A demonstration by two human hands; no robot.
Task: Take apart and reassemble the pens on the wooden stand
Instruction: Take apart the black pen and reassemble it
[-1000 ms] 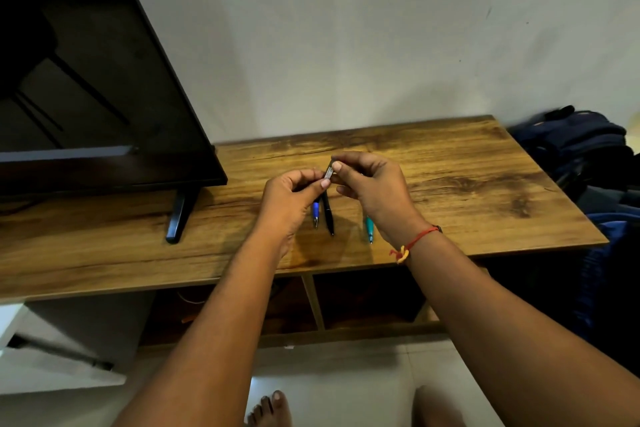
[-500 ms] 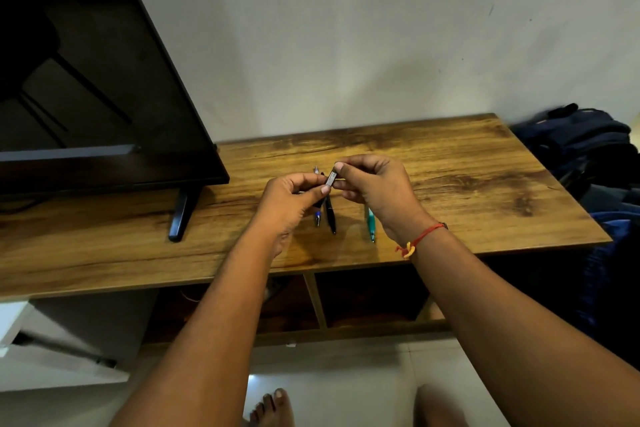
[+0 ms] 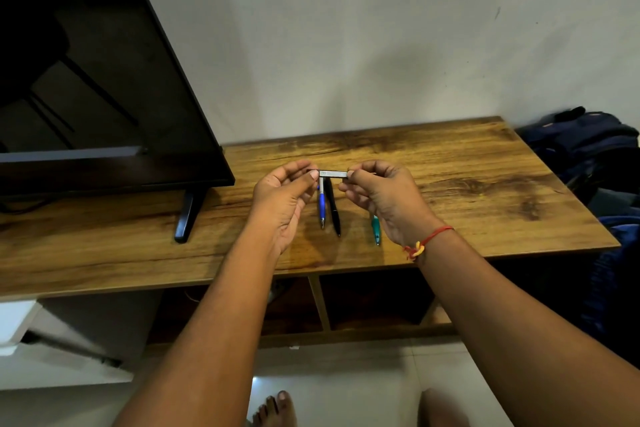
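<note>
A short silver pen piece (image 3: 333,173) lies level in the air between my hands above the wooden stand (image 3: 467,184). My left hand (image 3: 284,198) pinches its left end and my right hand (image 3: 379,198) pinches its right end. Below them three pens lie on the stand, tips toward me: a blue and silver pen (image 3: 322,204), a black pen (image 3: 334,211) right beside it, and a teal pen (image 3: 375,230) partly hidden under my right wrist.
A flat television (image 3: 104,97) on a black foot (image 3: 185,218) fills the left of the stand. Dark blue bags (image 3: 588,149) lie off the right edge. A white wall rises behind. Open shelves sit under the top, and bare toes (image 3: 277,409) show on the tiled floor.
My hands have drawn apart and the silver piece has turned from slanted to level. More of its length now shows between my fingertips.
</note>
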